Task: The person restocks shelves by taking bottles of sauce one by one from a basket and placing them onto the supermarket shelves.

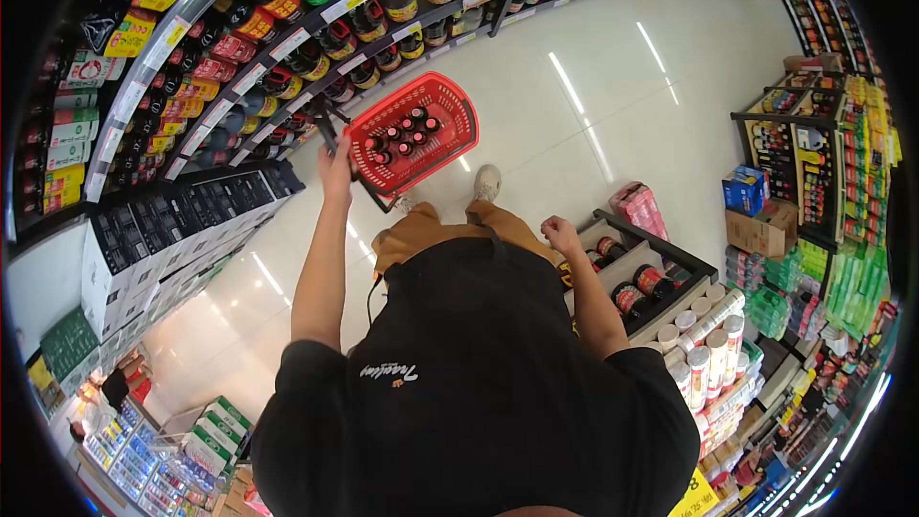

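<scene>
My left hand point(335, 168) is closed around the black handle of a red plastic basket point(460, 115) on my left side. Several dark bottles with red or pinkish caps point(405, 147) stand together inside this basket. On the other side of my body, my right hand point(559, 232) hangs with its fingers curled in, next to a display bin point(708, 270) that holds dark bottles with red labels point(654, 280). Whether anything small is inside those curled fingers is hidden.
Shelves of sauce bottles point(311, 48) curve along the front left. Stacked white boxes point(144, 254) stand at the left. A pink wrapped pack point(639, 211) sits beyond the bin, with cardboard boxes point(763, 229) and another shelf farther right.
</scene>
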Demonstrator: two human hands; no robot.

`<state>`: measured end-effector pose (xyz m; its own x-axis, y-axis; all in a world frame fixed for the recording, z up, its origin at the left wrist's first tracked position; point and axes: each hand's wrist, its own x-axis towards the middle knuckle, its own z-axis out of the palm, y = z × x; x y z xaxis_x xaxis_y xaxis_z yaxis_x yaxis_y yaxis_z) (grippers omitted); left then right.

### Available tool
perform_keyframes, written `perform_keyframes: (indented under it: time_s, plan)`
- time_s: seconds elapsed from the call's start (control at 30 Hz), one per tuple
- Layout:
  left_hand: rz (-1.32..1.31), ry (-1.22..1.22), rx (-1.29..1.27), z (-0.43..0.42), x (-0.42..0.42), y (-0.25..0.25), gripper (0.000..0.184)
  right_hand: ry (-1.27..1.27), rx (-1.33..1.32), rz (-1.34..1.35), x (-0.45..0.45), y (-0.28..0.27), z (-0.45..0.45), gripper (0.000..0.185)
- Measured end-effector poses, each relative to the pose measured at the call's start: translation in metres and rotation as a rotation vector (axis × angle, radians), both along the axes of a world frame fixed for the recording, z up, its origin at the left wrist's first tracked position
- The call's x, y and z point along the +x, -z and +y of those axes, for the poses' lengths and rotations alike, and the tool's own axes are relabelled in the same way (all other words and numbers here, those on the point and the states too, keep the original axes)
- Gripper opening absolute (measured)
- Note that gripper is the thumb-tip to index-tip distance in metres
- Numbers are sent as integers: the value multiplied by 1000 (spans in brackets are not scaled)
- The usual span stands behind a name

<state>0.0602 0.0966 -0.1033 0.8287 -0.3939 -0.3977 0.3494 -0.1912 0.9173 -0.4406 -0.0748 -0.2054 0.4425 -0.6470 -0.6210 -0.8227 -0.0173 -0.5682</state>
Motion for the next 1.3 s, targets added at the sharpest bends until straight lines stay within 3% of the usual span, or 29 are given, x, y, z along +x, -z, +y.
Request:
perform_keyframes:
  time_s: [0.07, 0.2, 0.27, 0.37, 0.43, 0.5, 0.57, 0.73, 0.9, 1.3]
  plan:
    - [-34, -16, 85, -43, -4, 12, 33, 36, -4, -30, -15, 0, -24, 23]
    - [-55, 67, 296, -96, -32, 23, 46, 404, -37, -227, -67, -4, -45, 22]
    - [-132, 70, 410, -117, -34, 49, 61, 550, -87, -242, -103, -5, -44, 22]
    - [-81, 128, 535, -136, -31, 57, 62, 622, -119, -90, -134, -25, -31, 22]
    - [-229, 30, 492, -142, -26, 87, 63, 634, 33, -62, -159, -9, -17, 22]
    - [-30, 97, 495, -150, -29, 67, 63, 680, -41, -22, -182, 43, 7, 22]
    - [2, 106, 490, -165, -36, 55, 58, 587, -72, -23, -199, 86, 18, 21]
    - [262, -44, 337, -211, -52, 47, 51, 535, 97, 6, -154, 25, -22, 23]
    - [436, -44, 217, -268, -78, 40, 45, 685, 21, -220, -141, 11, -50, 20]
    - [350, 130, 233, -395, -113, 28, 50, 909, 2, -149, -165, -29, -37, 20]
